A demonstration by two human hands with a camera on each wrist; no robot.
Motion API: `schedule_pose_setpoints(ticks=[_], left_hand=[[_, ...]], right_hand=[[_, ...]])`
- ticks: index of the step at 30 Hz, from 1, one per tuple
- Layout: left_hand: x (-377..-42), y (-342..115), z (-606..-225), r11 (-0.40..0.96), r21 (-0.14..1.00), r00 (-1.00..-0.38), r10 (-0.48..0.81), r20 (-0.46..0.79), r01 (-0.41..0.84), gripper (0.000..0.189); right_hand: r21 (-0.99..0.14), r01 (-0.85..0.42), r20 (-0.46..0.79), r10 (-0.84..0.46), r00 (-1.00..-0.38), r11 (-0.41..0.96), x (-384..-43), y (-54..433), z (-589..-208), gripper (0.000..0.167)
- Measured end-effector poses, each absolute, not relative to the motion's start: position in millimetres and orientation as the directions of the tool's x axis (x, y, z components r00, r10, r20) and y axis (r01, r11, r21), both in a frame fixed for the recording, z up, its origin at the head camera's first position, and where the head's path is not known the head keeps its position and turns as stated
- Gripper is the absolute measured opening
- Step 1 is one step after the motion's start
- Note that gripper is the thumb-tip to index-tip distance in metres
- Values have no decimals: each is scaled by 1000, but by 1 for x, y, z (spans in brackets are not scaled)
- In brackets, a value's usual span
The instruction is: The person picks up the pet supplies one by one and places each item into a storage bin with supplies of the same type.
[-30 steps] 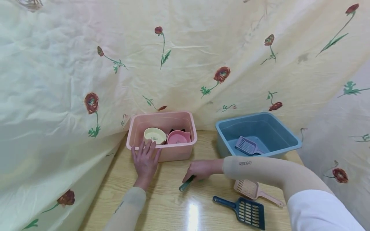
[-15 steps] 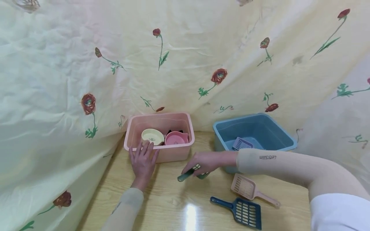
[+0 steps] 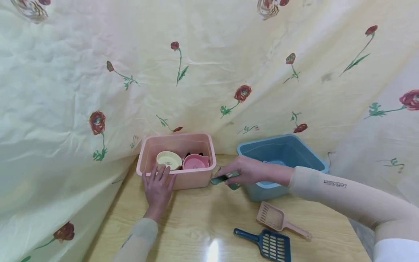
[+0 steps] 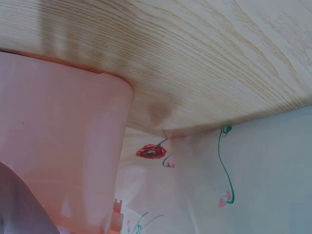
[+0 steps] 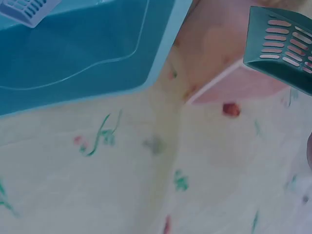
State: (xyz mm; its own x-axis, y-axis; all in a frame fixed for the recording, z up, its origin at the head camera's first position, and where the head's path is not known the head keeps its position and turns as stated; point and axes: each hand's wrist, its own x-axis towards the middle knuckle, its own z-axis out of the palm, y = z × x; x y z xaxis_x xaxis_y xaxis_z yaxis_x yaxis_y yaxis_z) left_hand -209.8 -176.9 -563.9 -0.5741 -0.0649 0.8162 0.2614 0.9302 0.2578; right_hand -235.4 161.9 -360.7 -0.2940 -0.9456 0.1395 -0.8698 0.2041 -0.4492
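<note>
My left hand rests on the front rim of a pink plastic bin, its fingers spread over the edge. Inside that bin lie a cream bowl and a pink cat-eared bowl. My right hand grips a dark green slotted litter scoop, raised between the pink bin and a blue bin. In the right wrist view the scoop's slotted head overlaps the pink bin. A lilac litter scoop lies in the blue bin, mostly hidden by my arm in the head view.
On the wooden table in front of the blue bin lie a pink litter scoop and a navy litter scoop. A flowered cloth hangs behind both bins and along the left side.
My right hand has lifted the green scoop from near the table and carried it back and to the right, towards the blue bin. The left hand stays on the pink bin's rim.
</note>
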Motion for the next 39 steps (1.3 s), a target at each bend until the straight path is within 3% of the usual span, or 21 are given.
schedule_pose_setpoints(ticks=[4, 8, 13, 17, 28, 39], left_hand=[[-207, -177, -566, 929, 257, -581, -58, 812, 267, 42], [-206, -176, -568, 922, 268, -577, -62, 814, 279, 42], [-205, -178, -569, 921, 272, -574, -66, 816, 279, 42], [-204, -179, -570, 921, 273, -576, -68, 815, 277, 42], [-206, -178, -570, 910, 297, -568, -86, 819, 290, 42], [-208, -175, -565, 904, 303, -573, -81, 815, 303, 41]], right_hand=[[-437, -871, 256, -898, -357, 222, -239, 184, -353, 43], [-449, -834, 356, -791, -497, 322, -243, 212, -342, 43], [-636, -643, 342, -591, -730, 427, -252, 241, -333, 42], [-786, -476, 288, -449, -846, 394, -260, 259, -339, 42], [-910, -250, 186, -214, -959, 331, -283, 300, -388, 53], [-920, -49, -19, -170, -985, 388, -293, 325, -431, 64]])
